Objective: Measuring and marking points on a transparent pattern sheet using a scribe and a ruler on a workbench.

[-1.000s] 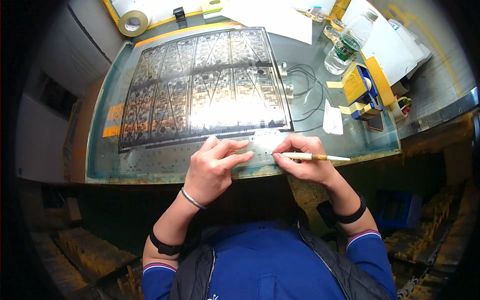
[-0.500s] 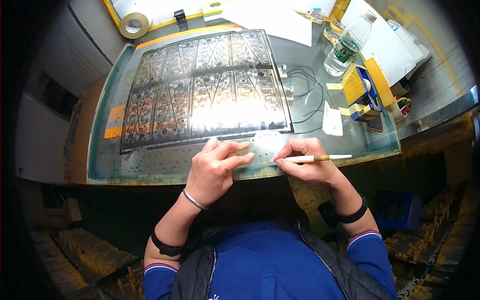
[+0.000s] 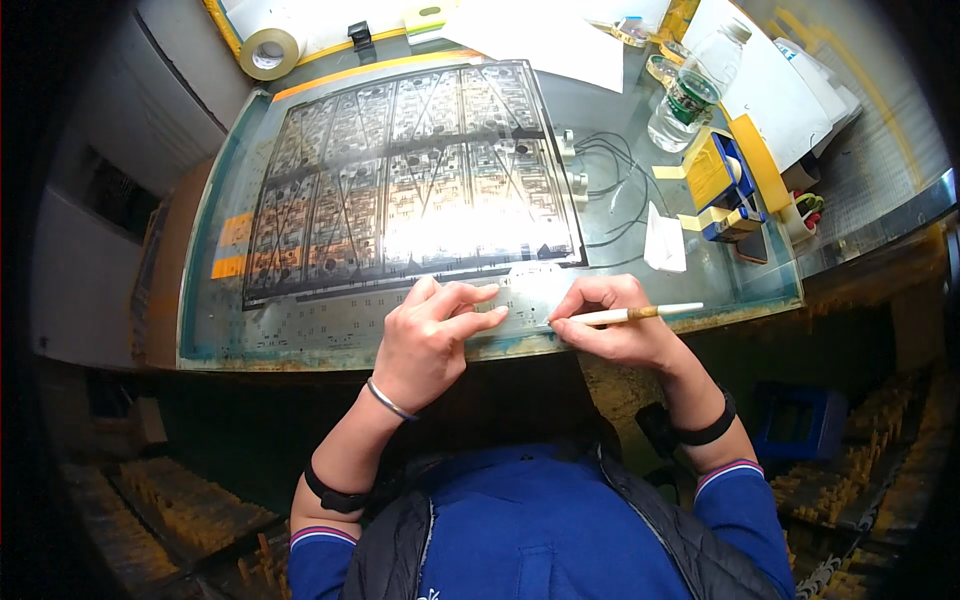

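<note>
My right hand (image 3: 622, 342) pinches a slim white pen-like tool (image 3: 680, 308) with a brownish band. Its white end points right, and the other end lies among my fingertips at the table's front edge; its exact kind does not show. My left hand (image 3: 425, 340) is held just to the left, thumb and fingers apart, with nothing visible between them. Both hands are over a clear strip with small dark marks (image 3: 330, 318). Beyond them lies a large film sheet (image 3: 340, 190) with dense dark circuit-like patterns, catching bright glare. A small whitish patch (image 3: 537, 280) sits between the hands and the film.
On the right are a blue-and-yellow tape dispenser (image 3: 725, 185), a water bottle (image 3: 697, 90), crumpled white paper (image 3: 664, 240) and dark cables (image 3: 610, 150). A tape roll (image 3: 268, 52), black clip (image 3: 360, 35) and white paper (image 3: 560, 40) lie at the back of the glass-topped table (image 3: 215, 320).
My hands keep nearly the same places and grip. The tool's white end has tipped up very slightly.
</note>
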The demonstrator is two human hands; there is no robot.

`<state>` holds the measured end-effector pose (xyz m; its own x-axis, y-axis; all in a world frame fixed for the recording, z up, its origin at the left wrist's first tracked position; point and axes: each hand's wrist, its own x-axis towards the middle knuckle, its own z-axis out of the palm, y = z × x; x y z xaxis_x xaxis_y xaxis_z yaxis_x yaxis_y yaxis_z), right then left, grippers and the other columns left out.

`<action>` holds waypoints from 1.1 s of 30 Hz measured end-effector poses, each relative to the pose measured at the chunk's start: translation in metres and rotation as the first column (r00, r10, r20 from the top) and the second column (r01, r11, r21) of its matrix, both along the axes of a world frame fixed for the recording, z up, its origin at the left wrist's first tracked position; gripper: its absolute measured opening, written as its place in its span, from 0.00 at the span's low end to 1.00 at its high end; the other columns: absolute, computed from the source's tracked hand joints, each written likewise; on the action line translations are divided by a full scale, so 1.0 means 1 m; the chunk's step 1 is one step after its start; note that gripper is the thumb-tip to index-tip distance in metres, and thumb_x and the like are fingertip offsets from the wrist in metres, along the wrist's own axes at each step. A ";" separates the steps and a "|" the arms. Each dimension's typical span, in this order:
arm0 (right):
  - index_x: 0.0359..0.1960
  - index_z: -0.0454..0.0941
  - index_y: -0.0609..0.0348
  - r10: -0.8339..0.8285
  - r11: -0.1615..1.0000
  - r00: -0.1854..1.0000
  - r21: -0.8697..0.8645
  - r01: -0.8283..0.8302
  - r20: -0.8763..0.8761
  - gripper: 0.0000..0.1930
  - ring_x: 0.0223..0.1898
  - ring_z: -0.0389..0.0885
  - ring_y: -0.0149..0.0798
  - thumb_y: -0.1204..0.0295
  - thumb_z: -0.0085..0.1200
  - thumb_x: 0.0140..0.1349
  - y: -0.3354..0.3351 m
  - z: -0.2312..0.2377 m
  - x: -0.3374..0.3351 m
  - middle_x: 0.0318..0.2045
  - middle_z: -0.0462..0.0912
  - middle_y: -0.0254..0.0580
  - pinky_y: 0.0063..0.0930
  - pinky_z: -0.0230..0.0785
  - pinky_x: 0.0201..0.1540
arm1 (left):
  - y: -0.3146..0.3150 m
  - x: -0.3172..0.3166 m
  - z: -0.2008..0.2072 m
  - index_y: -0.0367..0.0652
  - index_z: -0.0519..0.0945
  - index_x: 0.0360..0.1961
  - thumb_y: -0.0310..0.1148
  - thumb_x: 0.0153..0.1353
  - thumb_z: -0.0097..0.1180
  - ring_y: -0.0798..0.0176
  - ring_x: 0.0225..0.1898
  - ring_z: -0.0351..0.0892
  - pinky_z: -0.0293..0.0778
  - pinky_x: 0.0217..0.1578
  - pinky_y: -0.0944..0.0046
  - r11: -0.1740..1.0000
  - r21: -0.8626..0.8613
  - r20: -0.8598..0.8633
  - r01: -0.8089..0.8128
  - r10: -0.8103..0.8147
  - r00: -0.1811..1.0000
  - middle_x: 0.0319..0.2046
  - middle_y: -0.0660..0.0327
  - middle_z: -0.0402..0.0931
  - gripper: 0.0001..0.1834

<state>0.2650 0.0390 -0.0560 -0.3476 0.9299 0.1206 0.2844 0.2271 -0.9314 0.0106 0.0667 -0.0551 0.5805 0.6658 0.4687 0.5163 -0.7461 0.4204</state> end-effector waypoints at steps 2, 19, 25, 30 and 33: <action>0.32 0.82 0.65 -0.064 0.998 0.998 0.032 0.063 0.024 0.03 0.28 0.78 0.22 0.77 0.62 0.58 0.000 0.002 -0.003 0.26 0.83 0.35 0.18 0.69 0.29 | 0.000 -0.001 0.000 0.52 0.87 0.38 0.16 0.44 0.56 0.59 0.34 0.73 0.76 0.36 0.64 1.000 0.009 -0.007 -0.005 0.005 1.000 0.40 0.70 0.82 0.22; 0.28 0.83 0.62 -0.112 0.993 0.994 0.048 0.111 0.020 0.05 0.26 0.81 0.29 0.73 0.63 0.54 0.000 -0.001 -0.006 0.24 0.84 0.40 0.25 0.71 0.29 | -0.001 0.001 0.001 0.51 0.88 0.38 0.14 0.46 0.54 0.59 0.31 0.72 0.73 0.37 0.64 1.000 -0.017 0.014 0.002 -0.002 1.000 0.42 0.66 0.84 0.22; 0.28 0.82 0.62 -0.124 0.992 0.992 0.010 0.124 0.006 0.06 0.26 0.81 0.30 0.73 0.64 0.52 -0.001 0.002 -0.007 0.23 0.83 0.40 0.26 0.71 0.29 | -0.001 0.001 0.002 0.51 0.88 0.38 0.14 0.46 0.54 0.59 0.32 0.72 0.74 0.37 0.63 1.000 -0.014 0.017 -0.002 0.002 1.000 0.42 0.66 0.84 0.22; 0.29 0.83 0.62 -0.085 0.996 0.996 0.028 0.084 0.010 0.06 0.26 0.81 0.29 0.73 0.63 0.53 0.000 -0.001 -0.005 0.23 0.84 0.40 0.25 0.70 0.29 | -0.001 0.000 0.001 0.51 0.88 0.38 0.14 0.46 0.54 0.58 0.32 0.73 0.74 0.37 0.63 1.000 -0.010 0.017 0.000 0.000 1.000 0.42 0.66 0.84 0.23; 0.30 0.83 0.62 -0.130 0.991 0.992 -0.014 0.130 0.011 0.06 0.26 0.81 0.29 0.73 0.63 0.54 0.000 0.001 -0.007 0.23 0.84 0.40 0.24 0.70 0.29 | 0.000 0.000 0.001 0.51 0.88 0.39 0.14 0.45 0.54 0.58 0.33 0.73 0.74 0.37 0.63 1.000 -0.010 0.018 0.004 -0.003 1.000 0.42 0.65 0.84 0.23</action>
